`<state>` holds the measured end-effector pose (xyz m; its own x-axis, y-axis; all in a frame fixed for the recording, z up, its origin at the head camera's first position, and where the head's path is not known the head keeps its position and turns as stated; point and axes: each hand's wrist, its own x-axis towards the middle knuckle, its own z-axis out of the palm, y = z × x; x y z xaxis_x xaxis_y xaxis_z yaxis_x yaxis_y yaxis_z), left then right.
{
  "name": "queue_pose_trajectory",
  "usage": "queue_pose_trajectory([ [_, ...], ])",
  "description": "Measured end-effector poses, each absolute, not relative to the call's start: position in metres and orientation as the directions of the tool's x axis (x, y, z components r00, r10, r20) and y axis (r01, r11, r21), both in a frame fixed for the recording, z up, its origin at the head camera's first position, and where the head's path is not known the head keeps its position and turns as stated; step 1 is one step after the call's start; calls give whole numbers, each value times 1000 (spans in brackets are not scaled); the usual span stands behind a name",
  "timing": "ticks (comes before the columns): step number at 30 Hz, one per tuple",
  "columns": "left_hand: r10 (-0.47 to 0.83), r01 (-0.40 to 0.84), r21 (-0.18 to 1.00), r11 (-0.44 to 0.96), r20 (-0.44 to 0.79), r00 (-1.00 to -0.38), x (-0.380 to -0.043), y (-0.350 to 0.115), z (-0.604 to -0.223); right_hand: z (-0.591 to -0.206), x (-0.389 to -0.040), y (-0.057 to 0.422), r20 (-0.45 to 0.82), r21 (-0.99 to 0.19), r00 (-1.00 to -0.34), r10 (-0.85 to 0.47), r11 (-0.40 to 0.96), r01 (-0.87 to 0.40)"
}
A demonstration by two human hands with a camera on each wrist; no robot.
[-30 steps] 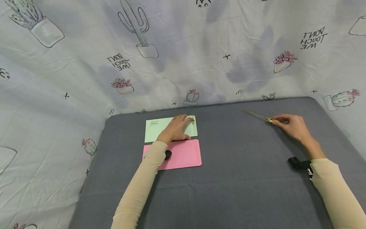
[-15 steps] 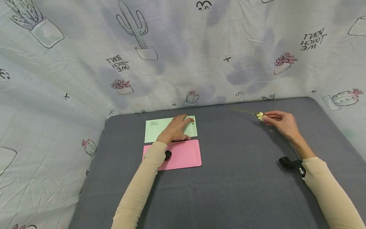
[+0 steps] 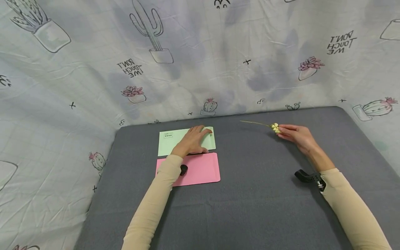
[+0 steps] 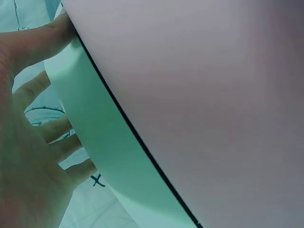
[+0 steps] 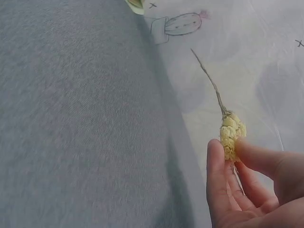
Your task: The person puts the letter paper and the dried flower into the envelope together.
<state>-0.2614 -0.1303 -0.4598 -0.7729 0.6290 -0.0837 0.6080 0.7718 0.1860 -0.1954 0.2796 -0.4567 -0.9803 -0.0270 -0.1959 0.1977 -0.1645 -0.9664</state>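
Observation:
My left hand [image 3: 192, 140] rests on a light green envelope [image 3: 168, 144] with printed writing at its upper left. Its fingers are spread over the paper, with the thumb at the near edge beside a pink envelope [image 3: 201, 170]. In the left wrist view the fingertips meet the green envelope [image 4: 102, 128], and a pale surface fills the right side. Above the right part of the table, my right hand [image 3: 300, 137] pinches a dried yellow flower [image 3: 275, 128] by its head between thumb and fingers. Its thin stem points left; in the right wrist view the flower [image 5: 229, 128] shows crinkled petals.
A dark grey cloth covers the table [image 3: 243, 208]. Behind and to the left hangs a pale curtain [image 3: 218, 80] printed with cacti. A black strap [image 3: 307, 176] sits at my right wrist, and a black piece [image 3: 183, 169] shows by the left one.
My right hand has moved left with the flower, whose yellow head now shows more plainly. The left hand and both envelopes have stayed in place.

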Motion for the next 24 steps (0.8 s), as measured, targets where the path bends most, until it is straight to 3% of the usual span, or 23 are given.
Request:
queue_pose_trajectory([
  [9,691,670,187,718,-84,-718,-246,-147,-462,-463,-163,233,-186,-980,-982,12,-78,185],
  [18,691,669,189,719,-94,-716,-246,-148,-461,-470,-181,200,-149,-988,-988,-48,52,147],
  [24,698,674,199,712,-91,-710,-246,-148,-457,-471,-189,185,-149,-988,-986,-78,56,144],
])
